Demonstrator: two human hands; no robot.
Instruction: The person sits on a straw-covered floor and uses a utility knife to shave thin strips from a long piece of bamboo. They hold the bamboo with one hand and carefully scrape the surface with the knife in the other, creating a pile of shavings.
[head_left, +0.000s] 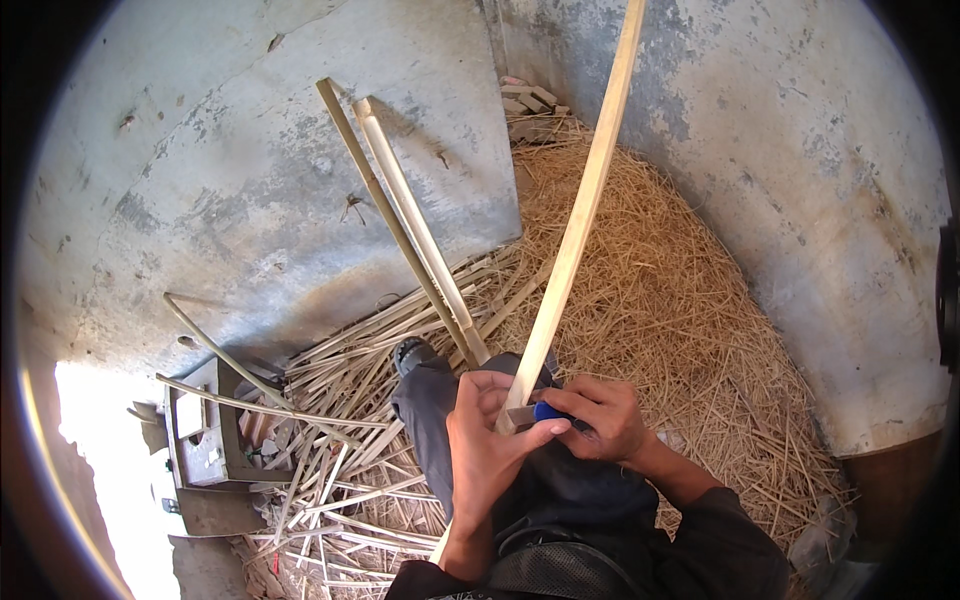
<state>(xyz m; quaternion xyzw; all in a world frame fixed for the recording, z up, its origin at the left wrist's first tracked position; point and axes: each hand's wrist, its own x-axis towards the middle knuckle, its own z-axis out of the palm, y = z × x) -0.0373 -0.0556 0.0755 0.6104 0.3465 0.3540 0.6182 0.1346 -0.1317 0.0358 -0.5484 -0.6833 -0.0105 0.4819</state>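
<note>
A long pale strip, apparently split bamboo [580, 220], rises from my lap past the top of the view. My left hand [475, 430] is closed around its lower part, fingers curled behind it and thumb stretched toward the right. In my right hand [608, 418] is a knife [546, 411] with a blue handle. Its short, broad blade lies against the strip, between my two hands. The fingers of the right hand cover much of the handle. Below my left wrist, a little of the strip's lower end shows.
Two split bamboo poles [415, 225] lean on the grey wall [240, 180] ahead. Shavings [650, 270] are heaped at the right, cut strips [350, 520] at the left. A wooden box [228, 440] with odds and ends stands far left. Bricks [530, 98] lie in the back corner.
</note>
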